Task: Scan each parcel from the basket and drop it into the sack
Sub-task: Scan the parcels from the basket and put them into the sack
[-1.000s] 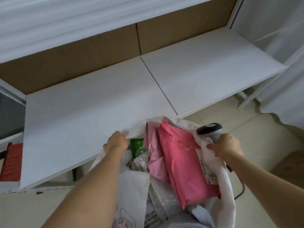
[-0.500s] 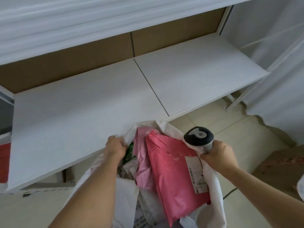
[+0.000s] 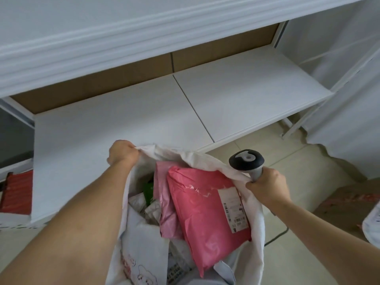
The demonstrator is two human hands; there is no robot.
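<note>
A white woven sack [image 3: 207, 159] hangs open in front of me, full of parcels. My left hand [image 3: 122, 154] grips its rim at the upper left. My right hand [image 3: 267, 187] holds the grey handle of a barcode scanner [image 3: 246, 160] and also pinches the sack's right rim. Inside, a bright pink mailer [image 3: 205, 214] with a white shipping label faces up. A paler pink mailer [image 3: 164, 202] lies beside it, with a green packet [image 3: 149, 190] and a white printed bag [image 3: 144, 254] lower left. No basket is in view.
A white shelf [image 3: 236, 99] with a brown cardboard back runs across behind the sack. A red item [image 3: 18, 192] sits at the far left. A brown cardboard box [image 3: 349, 208] and a white parcel [image 3: 373, 225] lie on the tiled floor at right, near white curtains.
Both hands have lifted the sack's rim higher and pulled it wider. The scanner's head now stands more upright, and the pink mailer's label shows fully.
</note>
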